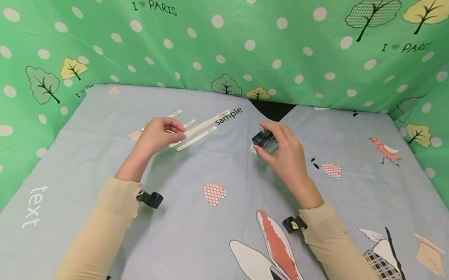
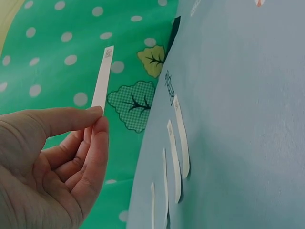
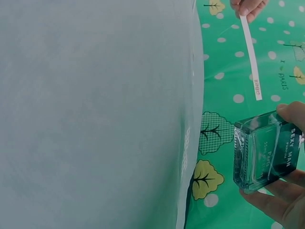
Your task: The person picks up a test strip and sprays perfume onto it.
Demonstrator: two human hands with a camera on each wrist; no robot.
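A white paper test strip (image 2: 102, 78) is pinched between the thumb and forefinger of my left hand (image 1: 159, 136), its free end with small printing pointing away, up and to the right in the head view. My right hand (image 1: 289, 158) grips a teal glass perfume bottle (image 3: 264, 155) lettered "SEXY MAN", thumb on one side and fingers on the other. Bottle and strip are apart, both raised over the cloth. Several more paper strips (image 2: 175, 160) lie side by side on the cloth below my left hand, partly covered by it in the head view.
A grey-blue printed cloth (image 1: 180, 230) covers the table, with hearts, a rabbit and the words "sample" and "text" on it. Green dotted curtains (image 1: 237, 55) stand along the back and sides. Each wrist wears a small black camera (image 1: 152, 199).
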